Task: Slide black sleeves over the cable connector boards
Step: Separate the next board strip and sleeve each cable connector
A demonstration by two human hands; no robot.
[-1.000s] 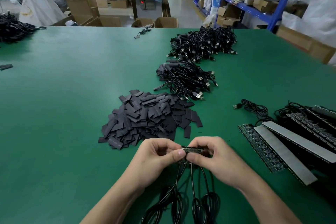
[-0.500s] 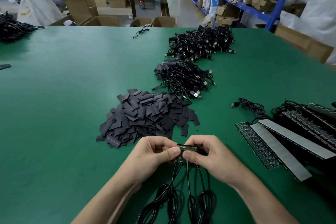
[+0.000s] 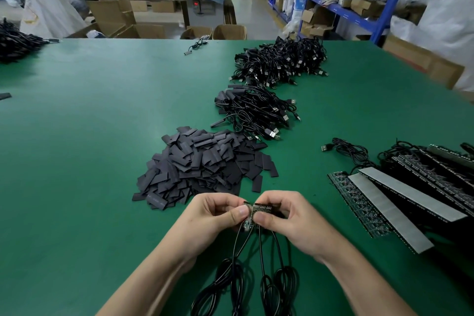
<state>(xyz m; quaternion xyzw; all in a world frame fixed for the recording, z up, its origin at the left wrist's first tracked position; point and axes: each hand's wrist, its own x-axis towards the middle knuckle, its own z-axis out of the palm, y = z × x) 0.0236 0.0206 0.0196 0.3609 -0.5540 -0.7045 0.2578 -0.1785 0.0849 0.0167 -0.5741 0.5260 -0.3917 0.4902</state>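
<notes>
Low over the table, just short of the heaped black sleeves, left hand and right hand each keep a pinching grip on the connector boards, seemingly to part one for sleeving.

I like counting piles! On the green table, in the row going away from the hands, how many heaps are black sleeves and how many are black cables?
Heaps of black sleeves: 1
Heaps of black cables: 2, a nearer one and a farther one
Total: 3
</notes>
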